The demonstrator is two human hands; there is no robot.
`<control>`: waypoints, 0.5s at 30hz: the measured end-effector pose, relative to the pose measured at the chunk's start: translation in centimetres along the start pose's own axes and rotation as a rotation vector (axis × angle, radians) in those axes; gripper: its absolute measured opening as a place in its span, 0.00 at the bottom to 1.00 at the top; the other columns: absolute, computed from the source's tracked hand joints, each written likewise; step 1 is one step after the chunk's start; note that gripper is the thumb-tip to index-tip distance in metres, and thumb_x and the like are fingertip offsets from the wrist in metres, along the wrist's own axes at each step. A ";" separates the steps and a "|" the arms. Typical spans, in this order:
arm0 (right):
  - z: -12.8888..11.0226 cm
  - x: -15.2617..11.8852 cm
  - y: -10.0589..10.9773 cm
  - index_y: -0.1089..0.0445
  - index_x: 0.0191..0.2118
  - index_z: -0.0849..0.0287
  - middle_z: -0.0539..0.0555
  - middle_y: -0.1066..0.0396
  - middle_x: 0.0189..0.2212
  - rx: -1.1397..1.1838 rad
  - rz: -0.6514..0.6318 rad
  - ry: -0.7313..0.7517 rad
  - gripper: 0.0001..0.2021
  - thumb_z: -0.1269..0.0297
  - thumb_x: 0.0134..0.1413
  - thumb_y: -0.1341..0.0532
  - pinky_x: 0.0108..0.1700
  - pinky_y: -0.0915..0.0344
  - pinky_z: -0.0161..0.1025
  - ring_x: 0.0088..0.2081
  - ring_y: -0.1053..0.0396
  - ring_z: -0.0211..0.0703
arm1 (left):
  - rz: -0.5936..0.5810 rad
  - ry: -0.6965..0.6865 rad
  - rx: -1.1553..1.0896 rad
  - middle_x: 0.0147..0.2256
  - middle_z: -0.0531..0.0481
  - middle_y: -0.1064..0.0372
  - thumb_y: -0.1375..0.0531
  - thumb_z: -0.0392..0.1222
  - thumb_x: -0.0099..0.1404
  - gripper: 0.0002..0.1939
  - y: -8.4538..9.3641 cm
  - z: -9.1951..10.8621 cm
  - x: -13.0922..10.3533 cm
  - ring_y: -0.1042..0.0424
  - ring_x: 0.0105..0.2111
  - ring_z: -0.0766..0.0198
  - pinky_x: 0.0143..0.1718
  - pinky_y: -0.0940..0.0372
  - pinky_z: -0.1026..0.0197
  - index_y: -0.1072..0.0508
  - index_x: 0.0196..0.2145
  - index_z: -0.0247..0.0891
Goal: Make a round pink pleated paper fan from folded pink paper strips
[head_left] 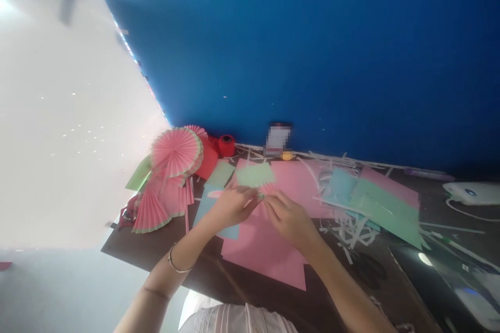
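Hands meet over the middle of the dark brown bench (128, 255), working one small piece between them. The left hand (230, 205) pinches the near end of a pleated pink-and-green paper strip (262, 188), fingers closed on it; a thin metal bangle (175, 265) circles that wrist. The right hand (289, 218) closes thumb and fingertips on the same strip from the other side, so each grip is tight on the folded paper, which sits just above a large flat pink paper sheet (265, 250) lying at the bench's centre and reaching toward its near edge.

A light green paper rectangle (254, 174) lies touching the strip on the far side. At the left edge of the bench a stack of finished round pink paper fans with green rims (175, 152) leans together, with a half-open pink pleated fan (150, 213) below it near the left corner. A red tape roll (226, 144) stands by the far edge against the blue wall (312, 52). Toward the right, overlapping green and pink paper sheets (383, 205) lie over a scatter of white paper trimmings (351, 229). A white device with a cord (471, 192) rests near the right edge. No container shows in view; everything lies loose on the bench.
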State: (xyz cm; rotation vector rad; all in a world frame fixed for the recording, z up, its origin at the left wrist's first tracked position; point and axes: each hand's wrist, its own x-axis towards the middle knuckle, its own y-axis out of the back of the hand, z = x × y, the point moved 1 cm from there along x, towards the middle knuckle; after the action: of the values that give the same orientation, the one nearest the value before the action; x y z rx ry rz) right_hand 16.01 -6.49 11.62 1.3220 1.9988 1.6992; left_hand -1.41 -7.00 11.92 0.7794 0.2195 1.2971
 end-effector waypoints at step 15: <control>0.6 -0.1 0.8 0.31 0.35 0.61 0.56 0.29 0.29 -0.161 -0.091 0.175 0.15 0.76 0.59 0.55 0.29 0.34 0.34 0.30 0.31 0.39 | -0.101 0.076 -0.058 0.32 0.48 0.26 0.47 0.37 0.60 0.08 -1.1 0.2 0.0 0.27 0.31 0.63 0.35 0.36 0.64 0.28 0.35 0.37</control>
State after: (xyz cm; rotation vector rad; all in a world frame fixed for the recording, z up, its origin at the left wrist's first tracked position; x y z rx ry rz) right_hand 16.89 -6.20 12.08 1.0462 1.9305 1.9453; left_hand -0.49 -7.16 11.35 0.6624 0.2773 1.2335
